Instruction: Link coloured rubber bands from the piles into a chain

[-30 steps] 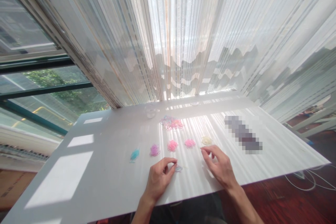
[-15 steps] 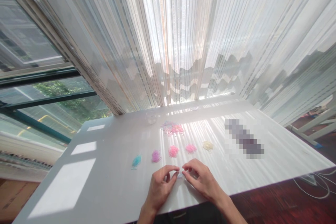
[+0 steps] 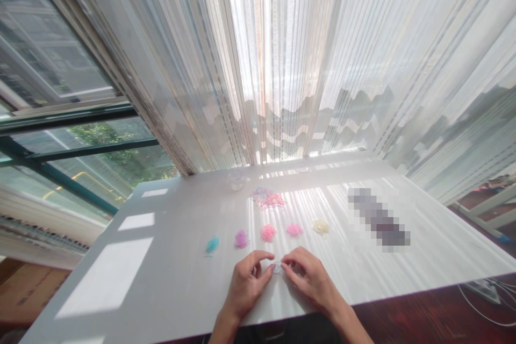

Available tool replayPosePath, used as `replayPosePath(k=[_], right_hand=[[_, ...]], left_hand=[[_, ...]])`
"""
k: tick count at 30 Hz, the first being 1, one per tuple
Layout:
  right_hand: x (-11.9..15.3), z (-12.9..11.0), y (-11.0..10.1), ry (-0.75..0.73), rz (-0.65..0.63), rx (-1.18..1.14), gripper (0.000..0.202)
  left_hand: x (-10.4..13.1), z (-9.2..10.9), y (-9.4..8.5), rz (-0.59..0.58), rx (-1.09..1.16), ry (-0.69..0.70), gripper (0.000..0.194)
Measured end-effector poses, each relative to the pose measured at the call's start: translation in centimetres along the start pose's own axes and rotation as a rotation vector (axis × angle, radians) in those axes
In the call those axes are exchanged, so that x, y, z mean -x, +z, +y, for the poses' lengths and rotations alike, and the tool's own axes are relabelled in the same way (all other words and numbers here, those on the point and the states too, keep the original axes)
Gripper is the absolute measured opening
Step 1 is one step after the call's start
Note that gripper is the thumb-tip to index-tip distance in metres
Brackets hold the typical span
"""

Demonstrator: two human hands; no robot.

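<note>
Left hand [image 3: 248, 280]: thumb and index curled, tips near each other. Right hand [image 3: 309, 274]: same, facing it; too small to tell if either grips anything. Pale-blue loops [image 3: 277, 268] between them. Beyond: purple pile [image 3: 242, 239], pink pile [image 3: 268, 233]; mixed pile [image 3: 268, 199] farther.

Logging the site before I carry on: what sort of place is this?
Probably a room in a home: a white table beside a sheer curtain, a window, and a dark red floor.

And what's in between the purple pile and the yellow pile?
Between the purple pile and the yellow pile lie two more: a brighter pink pile nearer the purple and a paler pink pile nearer the yellow, in the head view.
</note>
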State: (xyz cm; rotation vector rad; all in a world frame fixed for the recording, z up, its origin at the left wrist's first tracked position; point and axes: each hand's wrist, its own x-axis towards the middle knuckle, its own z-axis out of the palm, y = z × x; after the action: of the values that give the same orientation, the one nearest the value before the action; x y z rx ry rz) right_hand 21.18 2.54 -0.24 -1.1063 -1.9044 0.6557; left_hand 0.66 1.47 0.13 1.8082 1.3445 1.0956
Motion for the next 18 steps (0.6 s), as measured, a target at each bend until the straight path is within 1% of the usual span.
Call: replayPosePath(k=[10,18], right_hand=[[-0.31,0.00,-0.09,-0.002,-0.014,-0.019,0.021],[-0.34,-0.01,0.00,0.020,-0.021,-0.040,0.018]], left_hand=[[-0.05,0.04,0.12,-0.007,-0.118,0.064,0.017],[0.05,0.44,0.00,-0.008,-0.147,0.084,0.015]])
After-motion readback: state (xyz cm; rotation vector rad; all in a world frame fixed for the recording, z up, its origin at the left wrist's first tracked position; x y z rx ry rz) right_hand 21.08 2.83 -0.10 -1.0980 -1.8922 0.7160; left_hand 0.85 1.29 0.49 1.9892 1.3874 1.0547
